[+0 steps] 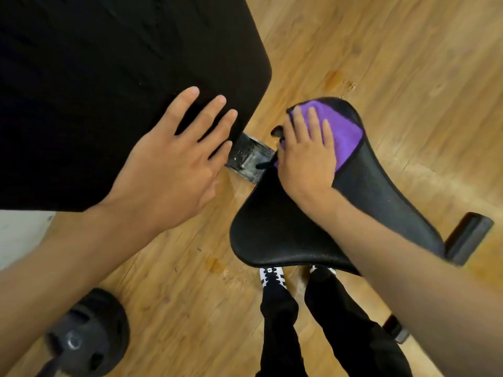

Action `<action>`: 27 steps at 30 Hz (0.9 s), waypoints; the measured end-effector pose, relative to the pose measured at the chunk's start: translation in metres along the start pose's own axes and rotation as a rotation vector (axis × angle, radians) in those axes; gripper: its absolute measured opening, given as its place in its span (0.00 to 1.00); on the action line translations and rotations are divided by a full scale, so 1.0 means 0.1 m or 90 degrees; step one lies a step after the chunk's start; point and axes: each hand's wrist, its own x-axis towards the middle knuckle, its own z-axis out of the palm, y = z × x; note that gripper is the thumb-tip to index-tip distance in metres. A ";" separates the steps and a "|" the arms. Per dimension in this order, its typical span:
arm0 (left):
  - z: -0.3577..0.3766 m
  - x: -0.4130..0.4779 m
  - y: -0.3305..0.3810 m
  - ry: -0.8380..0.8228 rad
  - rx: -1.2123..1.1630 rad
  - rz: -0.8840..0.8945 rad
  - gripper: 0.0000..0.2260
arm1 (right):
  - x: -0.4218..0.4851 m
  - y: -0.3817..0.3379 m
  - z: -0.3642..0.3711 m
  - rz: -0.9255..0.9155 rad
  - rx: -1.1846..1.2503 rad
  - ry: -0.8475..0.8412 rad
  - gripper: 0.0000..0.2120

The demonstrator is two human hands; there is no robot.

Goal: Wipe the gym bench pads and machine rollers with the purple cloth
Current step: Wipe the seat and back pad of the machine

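Both your hands lie flat: R hand (304,159) presses cloth (343,126) on seat pad (272,235), fingers close together; L hand (174,159) on big pad (109,77), fingers apart.

back pad (95,77) cut off top-left, purple cloth (343,129) half under right hand (307,161)

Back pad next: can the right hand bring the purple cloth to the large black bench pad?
Probably yes: between the right hand on the purple cloth and the large black bench pad lies only a low grey metal bracket.
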 end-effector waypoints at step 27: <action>-1.47 -1.55 -1.79 0.109 -0.307 -0.152 0.33 | -0.12 -0.14 -3.86 -0.207 0.524 0.142 0.23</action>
